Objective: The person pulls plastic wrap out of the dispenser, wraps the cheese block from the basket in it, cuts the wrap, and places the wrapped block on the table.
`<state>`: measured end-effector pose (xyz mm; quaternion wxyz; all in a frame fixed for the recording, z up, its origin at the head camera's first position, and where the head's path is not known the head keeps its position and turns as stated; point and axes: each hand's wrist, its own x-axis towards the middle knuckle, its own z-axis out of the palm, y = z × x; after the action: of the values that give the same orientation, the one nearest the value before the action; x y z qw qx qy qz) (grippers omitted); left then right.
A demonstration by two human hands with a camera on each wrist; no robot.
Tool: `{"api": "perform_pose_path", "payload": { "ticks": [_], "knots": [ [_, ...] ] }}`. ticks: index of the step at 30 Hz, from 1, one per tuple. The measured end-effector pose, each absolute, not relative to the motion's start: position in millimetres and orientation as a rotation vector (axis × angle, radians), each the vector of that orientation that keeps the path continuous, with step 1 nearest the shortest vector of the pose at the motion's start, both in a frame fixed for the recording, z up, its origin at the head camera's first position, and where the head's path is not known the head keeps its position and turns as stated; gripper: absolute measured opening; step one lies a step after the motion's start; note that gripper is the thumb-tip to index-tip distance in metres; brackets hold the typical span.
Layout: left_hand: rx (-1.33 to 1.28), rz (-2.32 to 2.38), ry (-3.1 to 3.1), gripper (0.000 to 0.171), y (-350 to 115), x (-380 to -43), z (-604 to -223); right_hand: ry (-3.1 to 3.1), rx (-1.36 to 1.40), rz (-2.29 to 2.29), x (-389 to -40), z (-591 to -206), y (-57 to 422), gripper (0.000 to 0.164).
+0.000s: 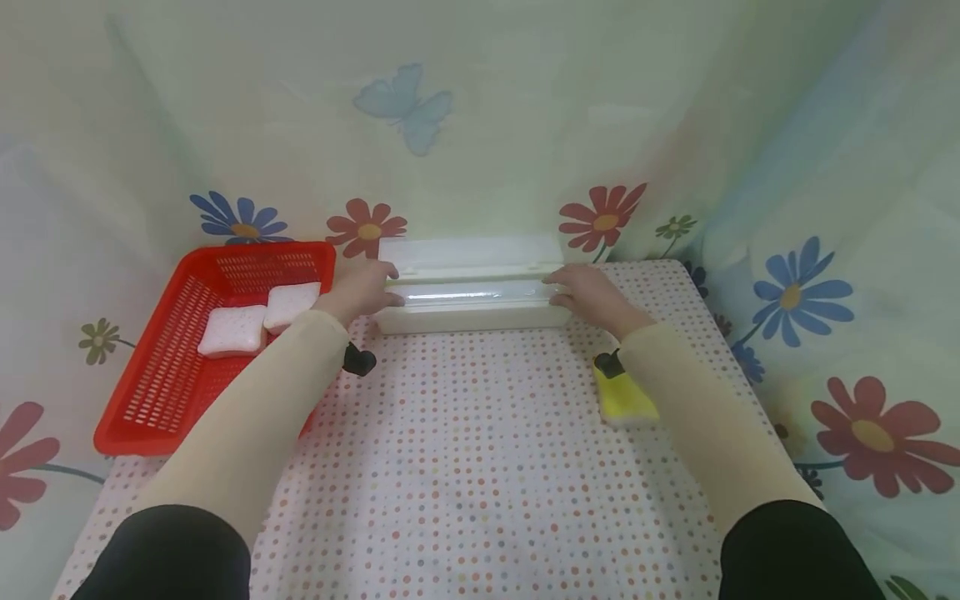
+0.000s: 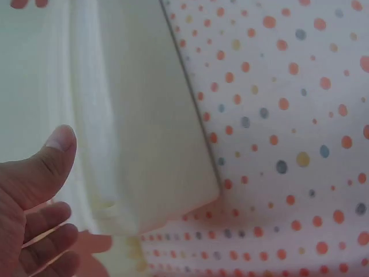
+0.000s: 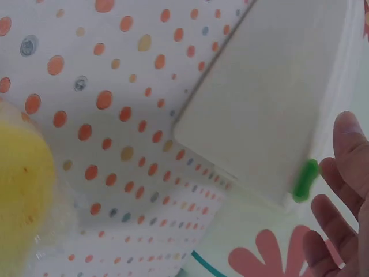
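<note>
A long white cling film dispenser (image 1: 472,318) lies at the back of the table, its lid (image 1: 471,252) raised and shiny clear film (image 1: 472,292) showing along it. At its left end is my left hand (image 1: 358,290), fingers loosely bent; in the left wrist view the thumb (image 2: 55,156) lies over the box's edge. My right hand (image 1: 588,293) is at the opposite end in a similar pose. Close to its fingertips, the right wrist view shows a green slider (image 3: 305,180) on the dispenser. Neither hand shows a closed grip.
A red plastic basket (image 1: 153,400) on the left holds two white sponge-like blocks (image 1: 234,330). Partly behind my right forearm lies a yellow sponge (image 1: 624,398), with clear film around it in the right wrist view. A flowered curtain (image 1: 480,108) stands behind the dotted tabletop (image 1: 480,467).
</note>
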<state>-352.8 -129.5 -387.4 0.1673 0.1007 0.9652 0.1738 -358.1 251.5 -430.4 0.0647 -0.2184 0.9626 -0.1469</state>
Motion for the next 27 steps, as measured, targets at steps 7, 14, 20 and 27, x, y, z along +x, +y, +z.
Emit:
{"api": "perform_pose_path", "payload": {
  "ticks": [7,14,20,27],
  "knots": [
    [0.229,0.609,2.729,0.057,-128.5,-359.4,-410.0,2.944,-0.628,-0.412,-359.5,-446.1,249.1,0.036],
    [0.185,0.683,2.725,0.043,-132.2,-364.3,-418.4,2.944,-0.562,-0.466,-362.5,-448.5,249.4,0.026],
    [0.143,0.753,2.725,0.032,-134.4,-363.2,-420.9,2.951,-0.519,-0.564,-363.8,-451.0,249.1,0.019],
    [0.08,0.795,2.729,0.031,-131.3,-360.8,-420.5,3.007,-0.504,-0.537,-361.7,-453.9,245.4,0.02]
  ]
}}
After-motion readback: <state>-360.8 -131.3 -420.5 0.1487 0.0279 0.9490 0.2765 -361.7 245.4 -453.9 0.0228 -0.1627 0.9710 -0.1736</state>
